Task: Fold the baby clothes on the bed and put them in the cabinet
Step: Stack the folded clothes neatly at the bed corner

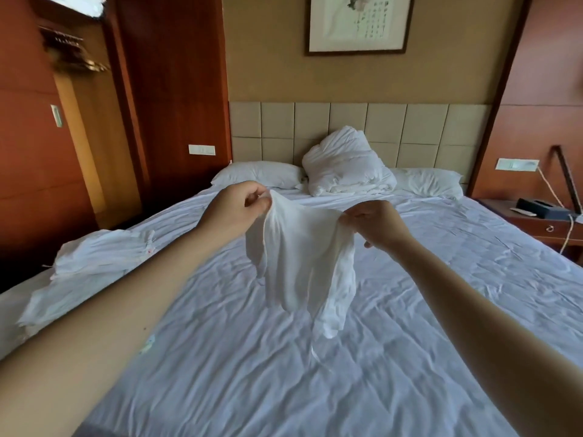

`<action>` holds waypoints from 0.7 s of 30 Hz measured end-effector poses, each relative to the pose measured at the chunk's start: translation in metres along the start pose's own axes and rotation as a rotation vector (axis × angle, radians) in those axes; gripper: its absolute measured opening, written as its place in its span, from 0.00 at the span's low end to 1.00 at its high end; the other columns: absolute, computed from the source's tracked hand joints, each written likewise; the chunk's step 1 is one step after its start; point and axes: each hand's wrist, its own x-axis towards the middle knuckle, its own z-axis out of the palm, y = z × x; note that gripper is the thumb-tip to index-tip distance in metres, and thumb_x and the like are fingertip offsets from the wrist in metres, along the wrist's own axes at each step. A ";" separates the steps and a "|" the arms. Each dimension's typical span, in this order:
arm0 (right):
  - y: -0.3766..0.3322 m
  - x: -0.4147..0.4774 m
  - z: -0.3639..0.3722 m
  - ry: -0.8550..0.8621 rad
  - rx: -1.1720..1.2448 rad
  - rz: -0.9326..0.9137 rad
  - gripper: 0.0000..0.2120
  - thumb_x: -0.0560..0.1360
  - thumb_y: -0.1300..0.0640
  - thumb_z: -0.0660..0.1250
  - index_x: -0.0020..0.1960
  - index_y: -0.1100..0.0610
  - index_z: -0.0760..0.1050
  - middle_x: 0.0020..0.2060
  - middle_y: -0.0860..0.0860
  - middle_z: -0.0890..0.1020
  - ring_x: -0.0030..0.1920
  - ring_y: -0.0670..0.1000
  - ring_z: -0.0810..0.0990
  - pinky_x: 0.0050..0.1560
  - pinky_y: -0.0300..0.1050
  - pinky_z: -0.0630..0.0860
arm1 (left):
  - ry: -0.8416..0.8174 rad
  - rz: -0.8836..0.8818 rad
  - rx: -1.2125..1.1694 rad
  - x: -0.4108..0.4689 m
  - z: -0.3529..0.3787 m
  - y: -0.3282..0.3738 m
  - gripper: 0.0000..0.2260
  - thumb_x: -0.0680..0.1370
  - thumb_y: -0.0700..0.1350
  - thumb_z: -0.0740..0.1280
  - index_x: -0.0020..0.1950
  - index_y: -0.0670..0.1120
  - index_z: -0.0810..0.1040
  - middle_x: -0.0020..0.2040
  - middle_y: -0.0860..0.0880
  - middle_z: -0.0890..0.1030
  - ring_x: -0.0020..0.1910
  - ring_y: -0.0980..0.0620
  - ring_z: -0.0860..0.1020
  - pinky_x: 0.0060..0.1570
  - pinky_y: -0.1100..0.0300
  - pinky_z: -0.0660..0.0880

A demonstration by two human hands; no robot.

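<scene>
Both the left hand [235,207] and the right hand [373,222] pinch the top edge of a small white cotton baby garment [303,260], which hangs above the wrinkled white bed sheet [410,310], near a pile of white clothes [97,257].

white baby garment [303,257] — hanging unfolded, aloft | clothes pile [94,260] — lying left

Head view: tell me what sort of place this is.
Likely a hotel bedroom: a wide bed, a padded headboard, and a switch panel above the nightstand.
</scene>
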 end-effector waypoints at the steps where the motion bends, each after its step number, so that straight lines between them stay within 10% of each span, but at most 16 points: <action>1: -0.004 0.000 -0.003 -0.022 0.023 0.034 0.04 0.75 0.58 0.70 0.45 0.57 0.83 0.37 0.55 0.81 0.37 0.53 0.80 0.31 0.47 0.80 | -0.011 0.014 0.041 0.002 -0.004 0.002 0.05 0.79 0.49 0.66 0.43 0.55 0.78 0.38 0.55 0.80 0.39 0.54 0.77 0.39 0.57 0.69; 5: -0.011 -0.001 -0.002 -0.065 0.286 0.206 0.02 0.77 0.62 0.67 0.46 0.59 0.78 0.39 0.52 0.74 0.38 0.49 0.75 0.34 0.49 0.83 | -0.008 0.051 0.384 0.002 -0.011 0.010 0.13 0.78 0.53 0.66 0.36 0.50 0.79 0.30 0.52 0.74 0.33 0.53 0.73 0.31 0.57 0.61; 11: -0.005 -0.006 0.016 -0.014 0.379 0.301 0.05 0.77 0.60 0.65 0.51 0.60 0.77 0.43 0.54 0.76 0.40 0.50 0.78 0.39 0.56 0.83 | -0.045 0.021 0.801 -0.008 -0.004 0.002 0.11 0.80 0.49 0.63 0.44 0.48 0.82 0.43 0.48 0.81 0.44 0.45 0.79 0.32 0.60 0.61; 17: -0.004 -0.015 0.026 0.121 0.021 0.150 0.05 0.74 0.52 0.64 0.47 0.51 0.77 0.38 0.47 0.83 0.36 0.53 0.83 0.42 0.50 0.81 | -0.180 -0.424 0.159 -0.023 -0.003 0.003 0.07 0.82 0.45 0.60 0.45 0.46 0.72 0.35 0.44 0.84 0.33 0.46 0.84 0.43 0.52 0.81; 21: -0.002 -0.023 0.027 0.209 -0.084 0.062 0.03 0.76 0.51 0.63 0.47 0.49 0.74 0.38 0.46 0.80 0.41 0.52 0.78 0.39 0.45 0.68 | -0.122 -0.387 0.171 -0.032 -0.006 0.001 0.10 0.81 0.49 0.60 0.43 0.46 0.72 0.35 0.46 0.83 0.35 0.47 0.84 0.47 0.49 0.81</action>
